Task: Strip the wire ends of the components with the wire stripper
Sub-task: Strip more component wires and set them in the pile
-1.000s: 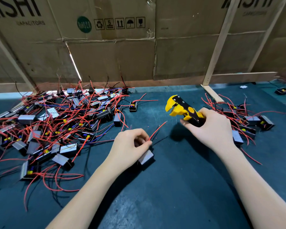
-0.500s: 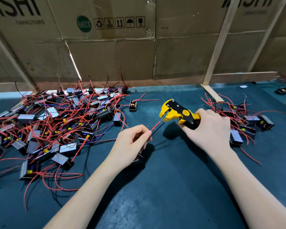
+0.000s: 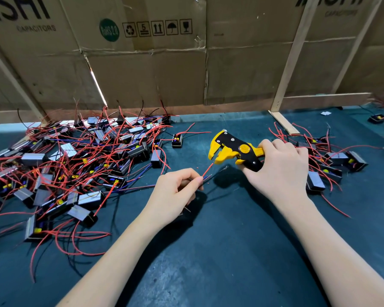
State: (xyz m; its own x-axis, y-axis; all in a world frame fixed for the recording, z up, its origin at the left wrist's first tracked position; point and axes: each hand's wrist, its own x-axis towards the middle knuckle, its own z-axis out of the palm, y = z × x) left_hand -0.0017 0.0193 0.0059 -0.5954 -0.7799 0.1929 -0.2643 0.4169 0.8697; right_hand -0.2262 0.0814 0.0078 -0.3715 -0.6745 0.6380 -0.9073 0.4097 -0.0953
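Note:
My left hand (image 3: 175,192) pinches a component's red wire (image 3: 207,170) together with a blue one, and the red end points up to the right. The component's body is mostly hidden under that hand. My right hand (image 3: 279,171) grips the handles of the yellow and black wire stripper (image 3: 233,150). Its jaws face left, and the tip of the red wire sits just below them. A tiny red scrap of insulation (image 3: 197,167) lies on the mat near the wire.
A large tangle of grey box components with red and blue wires (image 3: 64,169) covers the left of the dark green mat (image 3: 220,251). A smaller heap of components (image 3: 333,160) lies right of my right hand. Cardboard walls (image 3: 164,69) and wooden slats close the back.
The stripper came down and left to the red wire's end, then drew back slightly right. My left hand lifted the component off the mat, and a red scrap now lies near the wire.

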